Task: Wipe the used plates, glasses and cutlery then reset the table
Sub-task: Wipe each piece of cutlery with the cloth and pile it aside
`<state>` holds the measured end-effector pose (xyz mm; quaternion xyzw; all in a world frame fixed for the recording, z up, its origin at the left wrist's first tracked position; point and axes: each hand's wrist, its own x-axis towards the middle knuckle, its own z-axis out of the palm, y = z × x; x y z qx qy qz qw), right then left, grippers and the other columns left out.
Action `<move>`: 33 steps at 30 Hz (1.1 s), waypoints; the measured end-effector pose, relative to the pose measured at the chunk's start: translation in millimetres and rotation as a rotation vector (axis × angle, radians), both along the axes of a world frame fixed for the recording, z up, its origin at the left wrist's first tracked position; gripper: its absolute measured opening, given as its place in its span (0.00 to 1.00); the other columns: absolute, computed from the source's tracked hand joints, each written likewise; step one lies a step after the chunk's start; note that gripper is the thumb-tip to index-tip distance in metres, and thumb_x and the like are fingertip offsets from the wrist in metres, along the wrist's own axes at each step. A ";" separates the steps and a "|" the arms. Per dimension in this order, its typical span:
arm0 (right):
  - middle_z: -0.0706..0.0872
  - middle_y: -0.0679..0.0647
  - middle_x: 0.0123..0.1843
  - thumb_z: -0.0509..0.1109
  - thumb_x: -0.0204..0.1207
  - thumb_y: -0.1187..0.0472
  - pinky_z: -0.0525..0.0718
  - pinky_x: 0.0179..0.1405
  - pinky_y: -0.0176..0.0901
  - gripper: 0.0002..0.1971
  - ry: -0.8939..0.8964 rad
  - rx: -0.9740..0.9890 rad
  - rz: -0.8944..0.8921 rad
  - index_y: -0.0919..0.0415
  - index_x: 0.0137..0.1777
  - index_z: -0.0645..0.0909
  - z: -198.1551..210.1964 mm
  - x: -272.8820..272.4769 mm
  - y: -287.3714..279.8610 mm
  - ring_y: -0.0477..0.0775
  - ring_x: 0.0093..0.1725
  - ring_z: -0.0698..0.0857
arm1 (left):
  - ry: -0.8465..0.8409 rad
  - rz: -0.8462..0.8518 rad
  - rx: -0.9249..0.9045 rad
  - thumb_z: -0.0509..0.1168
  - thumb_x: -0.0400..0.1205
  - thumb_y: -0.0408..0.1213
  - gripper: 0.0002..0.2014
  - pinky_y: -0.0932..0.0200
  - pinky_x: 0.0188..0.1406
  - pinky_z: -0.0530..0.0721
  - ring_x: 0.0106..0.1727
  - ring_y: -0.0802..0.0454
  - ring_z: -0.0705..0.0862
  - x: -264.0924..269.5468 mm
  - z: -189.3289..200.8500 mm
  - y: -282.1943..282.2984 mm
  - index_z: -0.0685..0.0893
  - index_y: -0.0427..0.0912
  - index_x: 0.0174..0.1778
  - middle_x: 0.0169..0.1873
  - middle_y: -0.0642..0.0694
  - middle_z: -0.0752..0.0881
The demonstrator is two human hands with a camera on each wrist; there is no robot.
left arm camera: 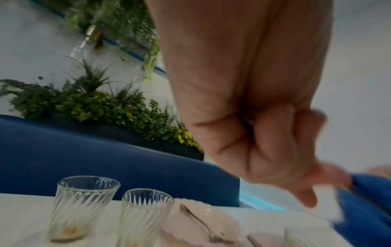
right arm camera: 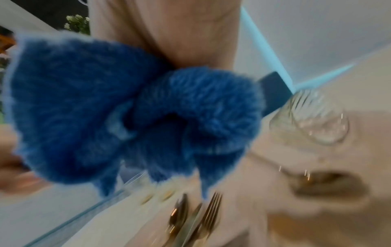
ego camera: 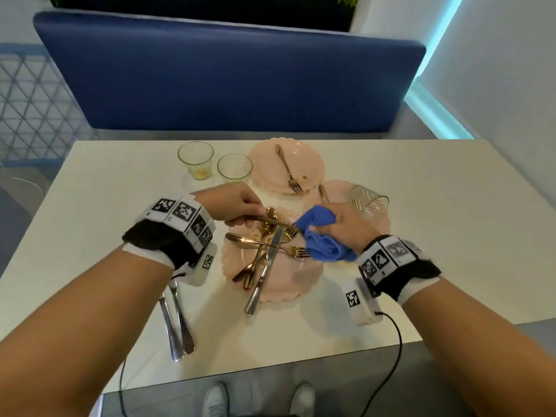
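A white counter (ego camera: 421, 206) stands before a blue padded bench (ego camera: 228, 85). Behind the bench runs a dark planter of green plants (left arm camera: 101, 107). White walls (ego camera: 496, 70) carry a glowing turquoise light strip (ego camera: 445, 28). The floor (ego camera: 361, 386) is grey.

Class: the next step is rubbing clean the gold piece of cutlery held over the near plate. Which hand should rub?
Right. The right hand already grips the blue cloth at the tip of the gold cutlery, which the left hand pinches.

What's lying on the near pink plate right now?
On the near pink plate: a silver knife, gold forks and spoons, crossed in a pile. The blue cloth covers its right rim; anything under the pile is hidden.
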<state>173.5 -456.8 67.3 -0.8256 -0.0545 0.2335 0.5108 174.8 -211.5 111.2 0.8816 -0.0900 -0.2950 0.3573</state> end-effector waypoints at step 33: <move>0.89 0.61 0.45 0.68 0.79 0.56 0.88 0.48 0.46 0.08 0.028 0.521 -0.343 0.61 0.49 0.81 -11.1 -17.5 114.9 0.62 0.48 0.88 | 0.062 0.627 -0.594 0.56 0.84 0.28 0.09 0.66 0.23 0.75 0.24 0.58 0.78 -77.1 -39.3 -22.1 0.76 0.43 0.41 0.32 0.40 0.80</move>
